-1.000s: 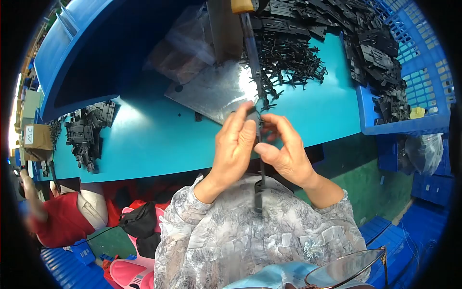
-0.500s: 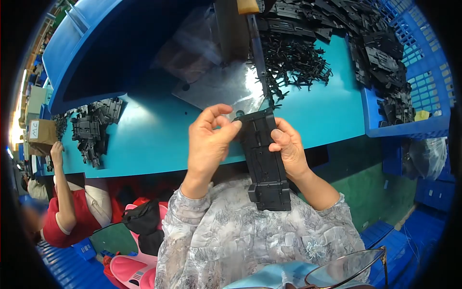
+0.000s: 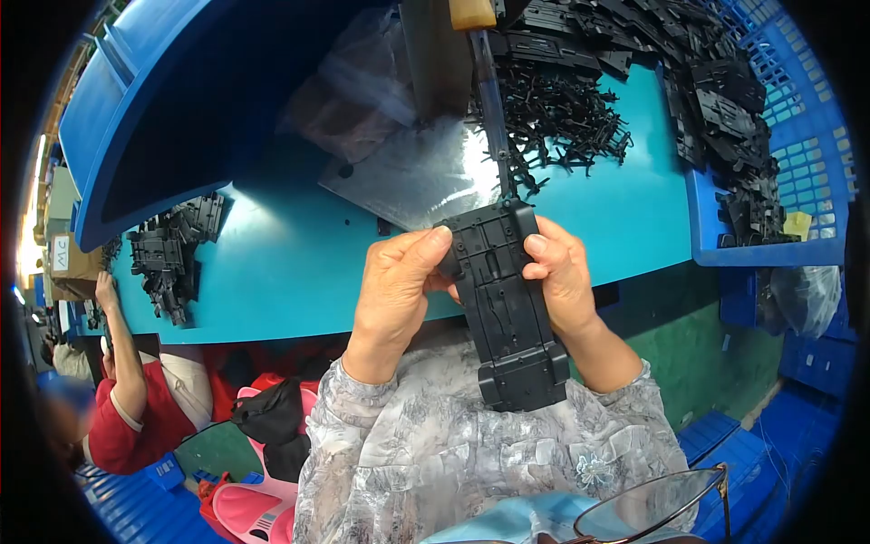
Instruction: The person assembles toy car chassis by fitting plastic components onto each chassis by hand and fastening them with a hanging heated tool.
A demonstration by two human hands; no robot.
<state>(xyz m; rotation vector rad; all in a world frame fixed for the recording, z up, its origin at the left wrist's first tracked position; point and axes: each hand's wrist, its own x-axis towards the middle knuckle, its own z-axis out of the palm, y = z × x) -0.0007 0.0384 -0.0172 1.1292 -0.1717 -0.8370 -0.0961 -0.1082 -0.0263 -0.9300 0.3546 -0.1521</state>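
A long black plastic part [image 3: 507,304] with ribs and small holes is held between both hands in front of my chest, its far end near the table edge. My left hand [image 3: 396,295] grips its upper left corner, thumb on top and fingers curled beneath. On the opposite edge, my right hand [image 3: 564,279] is closed on the part, thumb pressed at the side. Beyond the far end stands a metal fixture with a thin rod [image 3: 492,109] over a shiny plate [image 3: 426,172]. Small black branched pieces [image 3: 571,122] lie heaped right of the rod.
A blue crate [image 3: 807,163] with black parts stands at the right. At the left, a large blue bin [image 3: 136,100] overhangs the turquoise table [image 3: 281,272], with another pile of black parts [image 3: 168,254] nearby. A co-worker in a red top [image 3: 127,422] sits at far left.
My left hand has come down from a raised pinch beside the part's corner to grip it. The part has turned to show more of its face and shifted slightly right.
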